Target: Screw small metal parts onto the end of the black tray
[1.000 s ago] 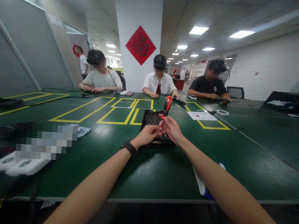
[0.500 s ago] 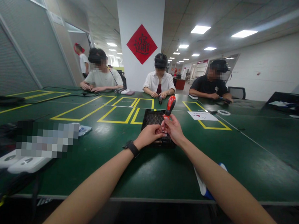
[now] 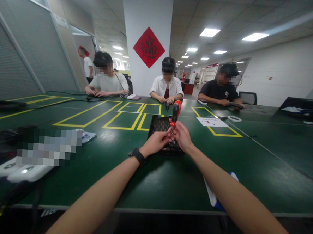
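Note:
A screwdriver (image 3: 176,112) with a red and black handle stands nearly upright, handle up, over a black plastic basket (image 3: 152,125) on the green table. My right hand (image 3: 182,137) is closed, its fingers around the lower end of the screwdriver by the collar and shaft. Right beside it, the fingertips of my left hand (image 3: 156,142) are pinched together close to the shaft. What they hold is too small and covered to make out. Both hands are above the basket, hiding its near part and the screwdriver's tip. A dark watch band (image 3: 137,155) is on my left wrist.
White devices (image 3: 28,169) with cables lie at the left. A white and blue object (image 3: 215,198) sits partly under my right forearm. A paper sheet (image 3: 211,122) and a white ring (image 3: 234,118) lie farther right. Three people sit across the table, which has yellow tape outlines.
The screwdriver's handle has shifted slightly left and down and stands a little more upright. My right fingers have moved slightly around it. My left hand has barely moved.

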A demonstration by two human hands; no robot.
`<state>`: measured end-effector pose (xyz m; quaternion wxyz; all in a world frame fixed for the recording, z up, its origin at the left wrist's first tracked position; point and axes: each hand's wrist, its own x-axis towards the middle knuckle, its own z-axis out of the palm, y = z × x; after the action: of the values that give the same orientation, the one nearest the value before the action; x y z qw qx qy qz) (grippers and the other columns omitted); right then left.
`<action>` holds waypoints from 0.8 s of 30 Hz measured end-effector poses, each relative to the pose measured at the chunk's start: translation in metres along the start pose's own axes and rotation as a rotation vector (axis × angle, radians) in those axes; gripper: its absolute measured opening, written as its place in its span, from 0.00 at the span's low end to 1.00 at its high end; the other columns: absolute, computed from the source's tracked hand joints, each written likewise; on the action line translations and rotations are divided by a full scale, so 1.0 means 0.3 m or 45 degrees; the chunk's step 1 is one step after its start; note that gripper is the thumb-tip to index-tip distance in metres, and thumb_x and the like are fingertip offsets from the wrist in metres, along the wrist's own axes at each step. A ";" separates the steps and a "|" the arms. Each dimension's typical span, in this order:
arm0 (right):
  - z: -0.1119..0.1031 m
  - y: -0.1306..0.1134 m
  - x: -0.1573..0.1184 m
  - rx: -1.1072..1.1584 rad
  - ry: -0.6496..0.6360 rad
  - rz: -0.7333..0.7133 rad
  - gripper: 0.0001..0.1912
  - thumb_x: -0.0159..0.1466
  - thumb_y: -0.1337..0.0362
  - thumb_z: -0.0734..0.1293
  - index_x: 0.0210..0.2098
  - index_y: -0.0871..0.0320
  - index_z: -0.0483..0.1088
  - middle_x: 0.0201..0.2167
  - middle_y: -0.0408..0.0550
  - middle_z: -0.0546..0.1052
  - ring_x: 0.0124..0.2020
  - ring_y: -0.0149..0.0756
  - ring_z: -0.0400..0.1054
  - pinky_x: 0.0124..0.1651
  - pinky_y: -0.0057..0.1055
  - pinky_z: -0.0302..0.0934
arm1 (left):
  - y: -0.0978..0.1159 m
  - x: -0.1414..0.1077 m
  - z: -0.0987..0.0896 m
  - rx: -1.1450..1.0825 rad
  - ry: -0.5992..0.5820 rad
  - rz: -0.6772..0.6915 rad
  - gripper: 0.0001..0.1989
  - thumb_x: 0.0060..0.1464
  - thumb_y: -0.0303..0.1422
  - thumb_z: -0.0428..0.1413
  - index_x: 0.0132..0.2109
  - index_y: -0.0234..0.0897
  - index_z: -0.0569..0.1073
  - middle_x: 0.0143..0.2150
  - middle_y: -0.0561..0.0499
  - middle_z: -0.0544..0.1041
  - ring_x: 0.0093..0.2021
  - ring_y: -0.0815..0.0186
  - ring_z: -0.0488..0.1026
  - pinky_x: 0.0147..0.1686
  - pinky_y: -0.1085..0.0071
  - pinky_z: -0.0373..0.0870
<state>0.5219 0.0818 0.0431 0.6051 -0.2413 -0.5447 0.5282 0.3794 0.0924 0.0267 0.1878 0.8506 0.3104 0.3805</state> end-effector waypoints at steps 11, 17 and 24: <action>-0.004 0.006 0.000 -0.055 0.051 -0.050 0.19 0.57 0.52 0.62 0.43 0.54 0.61 0.23 0.40 0.70 0.19 0.25 0.63 0.17 0.20 0.52 | 0.003 -0.003 -0.002 0.024 -0.009 -0.080 0.14 0.49 0.41 0.54 0.32 0.32 0.71 0.25 0.53 0.71 0.25 0.71 0.64 0.27 0.76 0.59; -0.002 0.007 -0.002 -0.084 0.047 -0.074 0.19 0.57 0.52 0.63 0.43 0.54 0.60 0.24 0.40 0.71 0.21 0.26 0.65 0.17 0.19 0.53 | -0.008 -0.003 0.000 0.055 -0.005 -0.043 0.14 0.49 0.40 0.53 0.31 0.31 0.71 0.25 0.53 0.70 0.25 0.71 0.64 0.28 0.76 0.60; -0.018 0.019 0.009 -0.074 -0.017 -0.015 0.21 0.60 0.50 0.57 0.47 0.56 0.60 0.26 0.44 0.72 0.22 0.29 0.67 0.17 0.21 0.55 | -0.003 0.001 0.002 -0.010 -0.017 0.032 0.15 0.52 0.32 0.51 0.47 0.33 0.70 0.34 0.51 0.74 0.32 0.69 0.69 0.37 0.75 0.64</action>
<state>0.5245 0.0876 0.0377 0.5972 -0.2520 -0.5654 0.5101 0.3796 0.0934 0.0260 0.1885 0.8562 0.2971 0.3783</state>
